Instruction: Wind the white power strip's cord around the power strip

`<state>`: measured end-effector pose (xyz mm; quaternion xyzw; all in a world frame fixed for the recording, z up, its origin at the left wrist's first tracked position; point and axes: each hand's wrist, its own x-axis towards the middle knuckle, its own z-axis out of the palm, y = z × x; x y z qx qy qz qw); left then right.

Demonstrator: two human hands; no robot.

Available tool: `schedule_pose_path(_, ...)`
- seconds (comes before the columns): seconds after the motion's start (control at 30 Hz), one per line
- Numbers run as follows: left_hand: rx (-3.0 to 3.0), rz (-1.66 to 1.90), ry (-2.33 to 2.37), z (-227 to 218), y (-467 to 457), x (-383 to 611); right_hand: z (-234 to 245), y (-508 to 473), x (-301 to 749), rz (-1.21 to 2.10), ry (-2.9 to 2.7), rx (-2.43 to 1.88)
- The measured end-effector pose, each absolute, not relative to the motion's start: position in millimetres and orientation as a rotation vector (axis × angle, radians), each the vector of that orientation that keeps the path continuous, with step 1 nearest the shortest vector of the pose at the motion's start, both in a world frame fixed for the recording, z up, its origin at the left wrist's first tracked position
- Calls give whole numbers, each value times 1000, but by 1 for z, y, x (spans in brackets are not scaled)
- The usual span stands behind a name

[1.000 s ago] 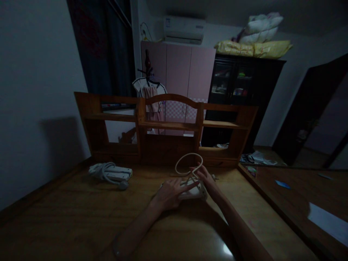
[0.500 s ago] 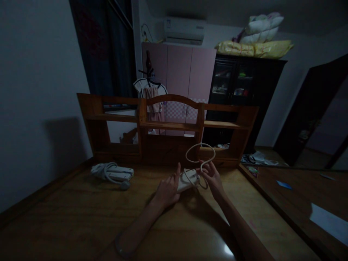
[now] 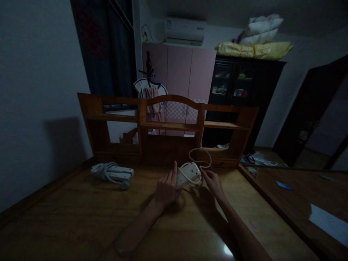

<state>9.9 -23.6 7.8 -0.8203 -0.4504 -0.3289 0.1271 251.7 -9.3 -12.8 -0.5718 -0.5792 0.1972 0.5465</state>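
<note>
A white power strip [image 3: 187, 174] is tilted up over the wooden table, its near left end gripped by my left hand [image 3: 166, 186]. The index finger of that hand points upward along the strip. A pale cord [image 3: 200, 150] loops over the strip's body and rises in a wider loop behind it. At the strip's right end, my right hand [image 3: 213, 183] pinches the cord between thumb and fingers. To the left on the table lies a second power strip [image 3: 119, 173], with its grey cord wound around it and the plug in front.
A wooden shelf rack [image 3: 171, 127] stands along the table's back edge. A white wall [image 3: 40, 108] borders the left side. At the right, past a raised edge, a lower brown surface [image 3: 296, 203] holds a white sheet [image 3: 328, 223] and a small blue packet [image 3: 283, 185].
The power strip has tipped up, its right end raised. My right hand has drawn the cord down close to that end, and the loop behind sits lower and smaller.
</note>
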Motion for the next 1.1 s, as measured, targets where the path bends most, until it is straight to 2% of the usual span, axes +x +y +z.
schedule_pose_path(0.1, -2375, -951, -1327, 8, -25, 9, -14, -11, 244, 626, -1375, -1376)
schedule_pose_path(0.27, -2380, -983, -1295, 9, -23, 7, -22, -3, 238, 1063, -1312, -1176)
schedule_pose_path(0.43, -2443, -1053, -1204, 12, -23, 4, -30, 1, 238, 1213, -1294, -1094)
schedule_pose_path(0.83, -2730, -889, -838, 20, -33, 6, -6, -12, 236, 1187, -1085, -872)
schedule_pose_path(1.1, -2693, -973, -1114, 15, -28, 4, -4, 3, 255, 1162, -835, -734)
